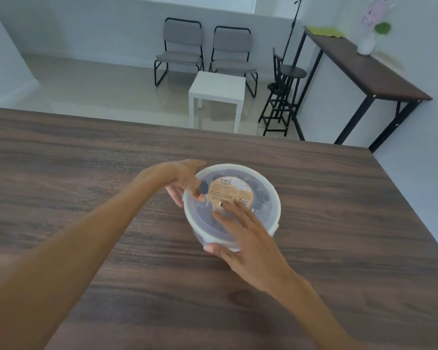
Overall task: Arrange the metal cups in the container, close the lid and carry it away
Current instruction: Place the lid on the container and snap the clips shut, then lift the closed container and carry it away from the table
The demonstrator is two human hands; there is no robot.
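Walnut-grain table (86, 173) fills our lower view, bare but for a round clear container (268, 223) right of centre, its lid (271, 190) on, a tan label (225, 189) reading "5 PCS" on top. Dark shapes show through the plastic; we cannot tell them as cups. Our left hand (187, 180) curls round the far left rim, thumb on the lid. Our right hand (248, 241) lies spread, fingers flat on the lid, thumb against the near wall. Beyond the table edge lies a pale glossy floor with two grey chairs (205, 51), a white side table (216, 94), a black stool (283, 92), and at the right wall a console (364, 72) carrying a vase (367, 44).
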